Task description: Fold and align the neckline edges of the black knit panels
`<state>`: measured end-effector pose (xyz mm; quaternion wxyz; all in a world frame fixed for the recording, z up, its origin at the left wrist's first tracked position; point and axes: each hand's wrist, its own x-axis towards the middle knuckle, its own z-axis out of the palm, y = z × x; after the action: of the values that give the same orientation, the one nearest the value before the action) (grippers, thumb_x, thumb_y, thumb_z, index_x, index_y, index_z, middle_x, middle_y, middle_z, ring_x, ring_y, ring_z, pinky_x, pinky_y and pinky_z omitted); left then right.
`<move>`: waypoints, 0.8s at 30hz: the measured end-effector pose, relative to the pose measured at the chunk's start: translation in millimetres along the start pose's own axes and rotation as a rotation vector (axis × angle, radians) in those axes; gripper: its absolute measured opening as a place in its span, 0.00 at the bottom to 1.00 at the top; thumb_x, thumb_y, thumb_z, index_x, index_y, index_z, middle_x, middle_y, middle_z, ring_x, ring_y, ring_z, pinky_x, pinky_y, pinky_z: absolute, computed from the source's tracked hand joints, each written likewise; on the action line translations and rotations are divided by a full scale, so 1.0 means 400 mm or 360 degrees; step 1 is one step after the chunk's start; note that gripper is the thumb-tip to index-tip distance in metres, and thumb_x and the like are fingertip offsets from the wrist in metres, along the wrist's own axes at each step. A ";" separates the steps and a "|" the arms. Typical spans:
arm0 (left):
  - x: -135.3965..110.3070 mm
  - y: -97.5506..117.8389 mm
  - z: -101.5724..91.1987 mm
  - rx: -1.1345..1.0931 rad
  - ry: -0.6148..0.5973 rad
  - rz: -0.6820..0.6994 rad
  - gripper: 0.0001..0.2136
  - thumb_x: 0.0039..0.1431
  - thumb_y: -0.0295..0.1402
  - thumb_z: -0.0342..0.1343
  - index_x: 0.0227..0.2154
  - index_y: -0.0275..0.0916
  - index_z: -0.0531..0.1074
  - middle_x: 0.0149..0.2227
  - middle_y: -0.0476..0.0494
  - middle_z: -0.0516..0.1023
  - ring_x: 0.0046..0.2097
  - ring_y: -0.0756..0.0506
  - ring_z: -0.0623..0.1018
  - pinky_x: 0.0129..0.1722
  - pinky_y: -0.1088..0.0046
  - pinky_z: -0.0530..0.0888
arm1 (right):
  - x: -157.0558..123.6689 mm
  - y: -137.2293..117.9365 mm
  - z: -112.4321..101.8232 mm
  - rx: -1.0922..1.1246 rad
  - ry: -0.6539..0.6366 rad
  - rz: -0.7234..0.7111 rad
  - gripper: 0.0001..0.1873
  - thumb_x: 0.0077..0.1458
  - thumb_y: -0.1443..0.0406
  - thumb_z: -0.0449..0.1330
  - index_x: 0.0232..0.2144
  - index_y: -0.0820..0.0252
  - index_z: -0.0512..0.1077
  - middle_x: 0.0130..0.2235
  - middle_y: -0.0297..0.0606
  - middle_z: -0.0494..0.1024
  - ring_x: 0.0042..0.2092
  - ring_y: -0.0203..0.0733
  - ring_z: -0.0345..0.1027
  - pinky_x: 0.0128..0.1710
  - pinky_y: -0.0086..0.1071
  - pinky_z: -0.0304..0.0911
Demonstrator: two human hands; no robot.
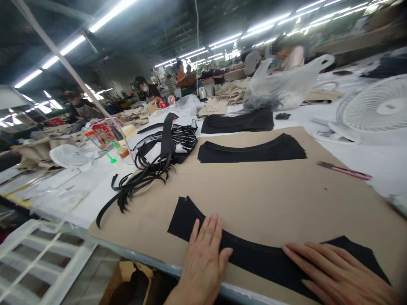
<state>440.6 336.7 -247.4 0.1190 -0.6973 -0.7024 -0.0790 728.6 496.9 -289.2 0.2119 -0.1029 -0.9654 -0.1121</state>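
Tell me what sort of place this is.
Probably a garment factory: left hand and right hand lie flat on a curved black fabric piece, stacks of cut black pieces lie beyond, and other workers are further back.

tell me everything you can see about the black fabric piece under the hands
The black fabric piece is a flat, curved band of matte dark cloth, wider at both ends, with a faint ridge along its upper edge. It lies spread on the brown paper sheet, near its front edge. The left hand rests flat on its left part, the right hand on its right.
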 end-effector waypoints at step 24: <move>0.025 0.051 0.024 -0.0447 -0.0194 0.0477 0.30 0.67 0.43 0.45 0.66 0.39 0.44 0.66 0.45 0.55 0.66 0.45 0.58 0.63 0.56 0.62 | 0.155 -0.126 -0.045 0.0203 -0.0158 0.0081 0.21 0.66 0.70 0.41 0.54 0.67 0.66 0.48 0.44 0.73 0.46 0.50 0.65 0.48 0.48 0.57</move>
<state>460.5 349.4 -255.1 -0.0117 -0.8073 -0.5787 -0.1153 668.0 453.4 -255.4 0.1727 -0.1192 -0.9769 -0.0398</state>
